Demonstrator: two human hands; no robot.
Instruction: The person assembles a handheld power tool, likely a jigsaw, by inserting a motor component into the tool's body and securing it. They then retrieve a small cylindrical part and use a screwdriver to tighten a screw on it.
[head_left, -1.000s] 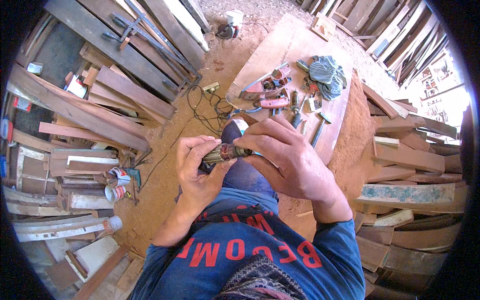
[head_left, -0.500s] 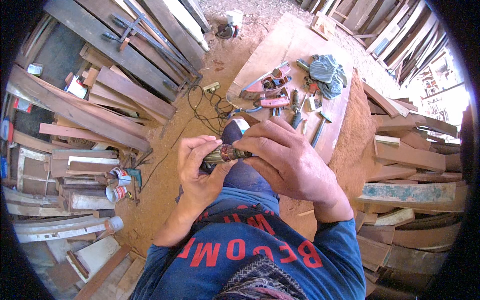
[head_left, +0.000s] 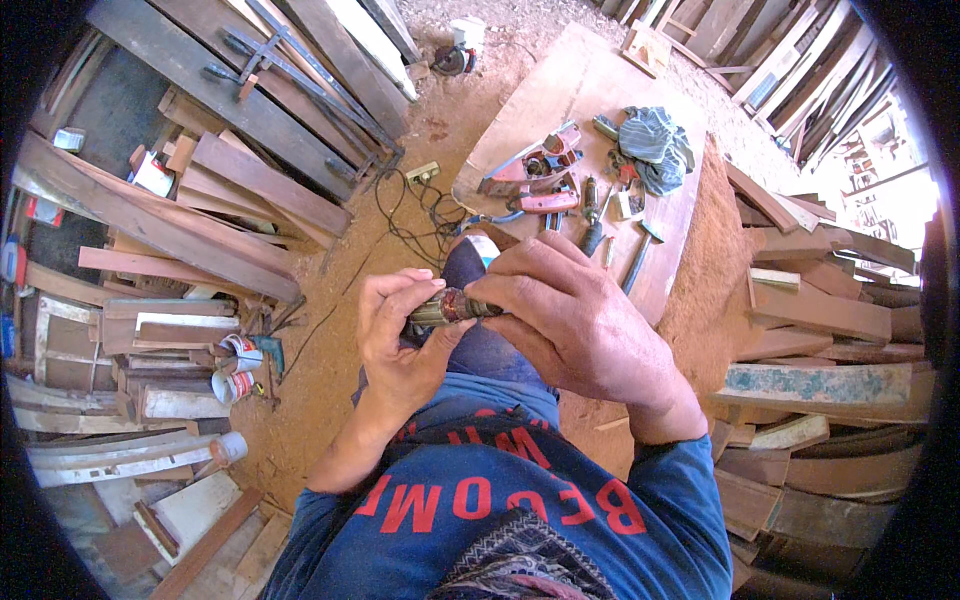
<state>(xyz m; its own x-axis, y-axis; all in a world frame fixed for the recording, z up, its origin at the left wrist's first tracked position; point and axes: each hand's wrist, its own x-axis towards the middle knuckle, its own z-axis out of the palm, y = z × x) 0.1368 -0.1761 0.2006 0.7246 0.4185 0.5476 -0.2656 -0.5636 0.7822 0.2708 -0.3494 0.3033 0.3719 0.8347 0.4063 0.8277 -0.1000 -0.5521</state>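
Above my lap, both hands hold a motor armature (head_left: 453,306), a grey metal cylinder with reddish windings, lying roughly level. My left hand (head_left: 395,335) is closed around its left end, the thumb pressed along the near side. My right hand (head_left: 590,320) pinches the dark right end between thumb and fingers, which hide part of it. Beyond my hands, an opened red power tool casing (head_left: 548,201) rests on a low wooden board (head_left: 530,110). Near it lie a screwdriver-like tool with a dark handle (head_left: 592,238) and a hammer (head_left: 641,258).
A striped cloth (head_left: 655,150) lies on the board's right side. Tangled black cable (head_left: 415,225) and a socket block (head_left: 422,173) are on the sawdust floor. Stacked timber (head_left: 820,310) stands at right, more planks (head_left: 240,200) at left. A green drill (head_left: 270,352) sits by paint tins (head_left: 235,370).
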